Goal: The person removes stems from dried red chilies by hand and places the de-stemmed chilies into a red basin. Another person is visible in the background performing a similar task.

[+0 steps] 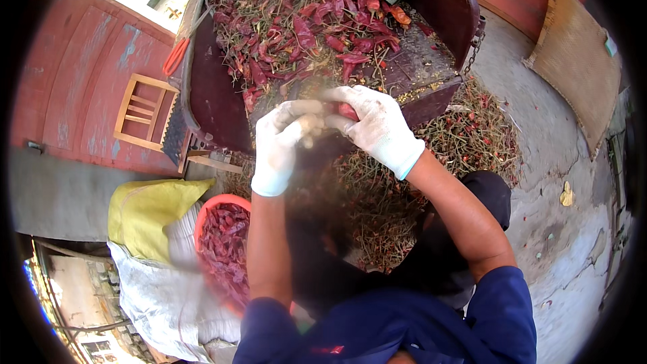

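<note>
My right hand (380, 122), in a white knit glove, grips a dried red chili pepper (348, 111) between thumb and fingers. Close by on the left, my gloved left hand (284, 141) has its fingers curled, with the fingertips almost meeting those of the right. A blurred patch covers this spot, so whether the left fingers pinch anything is hidden. Both hands are above the front edge of a dark red metal cart bed (429, 103). In the bed, a heap of dried red chilies (303, 30) with stems lies just beyond my fingers.
Discarded stems (475, 136) are piled on the concrete floor below the cart. A red-rimmed basin (203, 215) full of chilies stands left of my left forearm, beside white and yellow woven sacks (144, 212). A wooden chair (146, 112) is at left; a chain (472, 55) hangs at the cart's right corner.
</note>
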`<move>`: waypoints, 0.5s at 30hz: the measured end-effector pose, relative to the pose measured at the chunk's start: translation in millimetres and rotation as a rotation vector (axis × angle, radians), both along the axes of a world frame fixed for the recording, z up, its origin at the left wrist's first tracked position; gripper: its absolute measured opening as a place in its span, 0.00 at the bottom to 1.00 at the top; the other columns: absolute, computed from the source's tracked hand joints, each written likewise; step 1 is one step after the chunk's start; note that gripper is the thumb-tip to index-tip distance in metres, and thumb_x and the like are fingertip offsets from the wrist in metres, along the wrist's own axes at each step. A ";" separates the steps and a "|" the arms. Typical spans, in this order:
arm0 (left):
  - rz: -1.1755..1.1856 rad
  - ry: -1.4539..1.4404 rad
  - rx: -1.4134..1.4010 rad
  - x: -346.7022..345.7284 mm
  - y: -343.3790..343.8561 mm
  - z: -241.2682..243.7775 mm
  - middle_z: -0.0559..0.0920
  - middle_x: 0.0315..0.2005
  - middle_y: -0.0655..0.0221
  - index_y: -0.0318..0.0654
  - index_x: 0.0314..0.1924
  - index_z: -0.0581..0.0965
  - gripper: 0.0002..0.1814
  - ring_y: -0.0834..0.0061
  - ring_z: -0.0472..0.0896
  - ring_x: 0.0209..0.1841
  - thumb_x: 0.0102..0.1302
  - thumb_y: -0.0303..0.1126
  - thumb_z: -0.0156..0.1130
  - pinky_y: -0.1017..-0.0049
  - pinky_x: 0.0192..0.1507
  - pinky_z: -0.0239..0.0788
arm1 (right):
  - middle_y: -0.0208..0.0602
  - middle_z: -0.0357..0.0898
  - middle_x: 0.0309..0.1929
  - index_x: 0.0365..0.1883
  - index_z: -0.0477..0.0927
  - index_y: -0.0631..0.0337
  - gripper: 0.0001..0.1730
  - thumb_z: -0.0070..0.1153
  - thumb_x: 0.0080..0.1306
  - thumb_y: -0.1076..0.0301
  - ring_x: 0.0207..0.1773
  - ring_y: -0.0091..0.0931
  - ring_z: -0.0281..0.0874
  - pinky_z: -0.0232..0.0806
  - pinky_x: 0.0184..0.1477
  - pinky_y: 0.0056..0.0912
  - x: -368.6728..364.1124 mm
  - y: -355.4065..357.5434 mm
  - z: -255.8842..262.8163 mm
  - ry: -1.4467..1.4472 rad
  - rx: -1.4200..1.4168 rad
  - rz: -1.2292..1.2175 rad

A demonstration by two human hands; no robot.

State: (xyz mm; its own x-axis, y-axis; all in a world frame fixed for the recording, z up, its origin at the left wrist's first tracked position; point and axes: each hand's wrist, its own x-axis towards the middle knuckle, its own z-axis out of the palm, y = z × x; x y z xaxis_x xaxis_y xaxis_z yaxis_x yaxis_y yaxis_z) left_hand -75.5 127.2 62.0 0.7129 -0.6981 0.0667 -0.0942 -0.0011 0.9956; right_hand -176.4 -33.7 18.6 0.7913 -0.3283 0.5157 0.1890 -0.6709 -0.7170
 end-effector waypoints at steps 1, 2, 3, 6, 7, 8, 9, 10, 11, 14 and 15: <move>-0.005 0.034 -0.035 1.0 1.6 -3.3 0.86 0.33 0.64 0.27 0.52 0.82 0.16 0.81 0.79 0.30 0.67 0.30 0.65 0.81 0.31 0.70 | 0.38 0.81 0.38 0.51 0.82 0.52 0.18 0.68 0.63 0.62 0.43 0.38 0.82 0.74 0.49 0.39 -0.7 0.4 0.6 0.016 0.022 0.012; -0.011 0.067 -0.071 2.7 3.5 -8.5 0.85 0.33 0.64 0.27 0.53 0.81 0.17 0.81 0.79 0.30 0.68 0.30 0.65 0.81 0.31 0.70 | 0.39 0.81 0.38 0.51 0.82 0.52 0.18 0.69 0.63 0.61 0.44 0.39 0.82 0.74 0.49 0.40 -2.0 0.7 2.0 0.033 0.043 0.023; -0.018 0.101 -0.106 2.1 3.8 -9.1 0.85 0.33 0.63 0.27 0.54 0.80 0.18 0.81 0.79 0.30 0.68 0.30 0.65 0.80 0.31 0.70 | 0.39 0.81 0.39 0.50 0.82 0.52 0.18 0.69 0.63 0.60 0.44 0.39 0.82 0.74 0.50 0.40 -3.6 0.8 3.3 0.049 0.066 0.034; -0.003 0.165 -0.159 -3.0 1.4 -4.8 0.85 0.34 0.63 0.25 0.59 0.78 0.22 0.80 0.78 0.29 0.68 0.30 0.64 0.80 0.32 0.69 | 0.42 0.82 0.40 0.48 0.83 0.54 0.19 0.70 0.63 0.56 0.45 0.41 0.82 0.74 0.50 0.42 -6.2 -2.9 5.3 0.084 0.126 0.049; 0.024 0.089 -0.137 0.2 2.3 -4.9 0.85 0.35 0.63 0.24 0.60 0.77 0.23 0.80 0.79 0.31 0.68 0.30 0.65 0.81 0.33 0.70 | 0.41 0.82 0.40 0.48 0.83 0.56 0.18 0.70 0.63 0.59 0.44 0.37 0.82 0.74 0.49 0.38 -6.9 -3.6 7.0 0.114 0.130 0.043; 0.049 0.013 -0.114 5.6 4.1 -5.3 0.85 0.36 0.63 0.24 0.61 0.76 0.24 0.80 0.79 0.32 0.68 0.29 0.65 0.81 0.34 0.70 | 0.40 0.83 0.40 0.48 0.83 0.58 0.17 0.70 0.63 0.62 0.43 0.34 0.82 0.74 0.48 0.34 -7.7 -4.3 9.1 0.144 0.134 0.038; 0.075 -0.063 -0.093 8.9 5.0 -5.2 0.85 0.37 0.63 0.23 0.62 0.76 0.25 0.80 0.80 0.33 0.68 0.29 0.65 0.81 0.34 0.70 | 0.39 0.83 0.40 0.47 0.83 0.60 0.16 0.71 0.63 0.65 0.41 0.30 0.83 0.73 0.46 0.31 -8.3 -5.0 11.5 0.174 0.137 0.032; 0.100 -0.096 -0.071 8.4 4.2 -4.0 0.85 0.42 0.65 0.24 0.62 0.77 0.24 0.79 0.82 0.40 0.67 0.28 0.66 0.81 0.42 0.73 | 0.41 0.83 0.40 0.46 0.83 0.59 0.17 0.70 0.63 0.61 0.42 0.34 0.82 0.73 0.47 0.34 -9.4 -5.9 14.1 0.210 0.234 0.082; 0.062 -0.157 -0.059 8.7 3.7 -5.1 0.85 0.44 0.66 0.25 0.61 0.77 0.24 0.79 0.82 0.42 0.67 0.28 0.66 0.80 0.44 0.73 | 0.42 0.82 0.40 0.45 0.83 0.59 0.18 0.69 0.64 0.57 0.43 0.37 0.81 0.72 0.48 0.38 -10.8 -7.0 16.6 0.247 0.332 0.131; -0.050 -0.172 -0.015 -3.8 -1.9 1.2 0.85 0.45 0.70 0.29 0.57 0.81 0.20 0.79 0.82 0.46 0.66 0.28 0.67 0.77 0.52 0.73 | 0.43 0.81 0.36 0.43 0.82 0.60 0.18 0.68 0.66 0.54 0.40 0.38 0.81 0.72 0.46 0.40 -10.7 -10.1 10.8 0.271 0.391 0.213; -0.046 -0.195 0.016 -5.0 -2.0 -1.0 0.85 0.45 0.69 0.29 0.54 0.82 0.17 0.80 0.81 0.45 0.67 0.28 0.67 0.78 0.50 0.73 | 0.43 0.81 0.35 0.42 0.82 0.62 0.18 0.67 0.67 0.55 0.38 0.36 0.80 0.72 0.45 0.39 -10.2 -9.0 9.6 0.267 0.372 0.233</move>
